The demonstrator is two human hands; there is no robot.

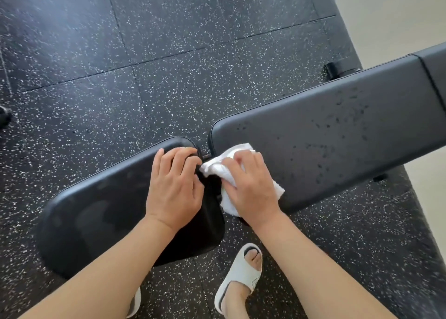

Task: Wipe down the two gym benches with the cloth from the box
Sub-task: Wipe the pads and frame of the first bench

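Note:
A black gym bench crosses the view in two padded parts: a seat pad [101,210] at the lower left and a long back pad [337,125] running up to the right, dotted with dark droplets. My right hand [251,186] presses a crumpled white cloth [229,169] onto the near end of the back pad, beside the gap between the pads. My left hand [176,183] rests on the seat pad's end, its fingers curled over the edge at the gap. The box is out of view, and only this one bench shows.
Black speckled rubber floor tiles [144,53] surround the bench. My feet in white slides [241,275] stand just in front of it. A bench foot [337,70] sticks out at the upper right, near a pale wall [398,12].

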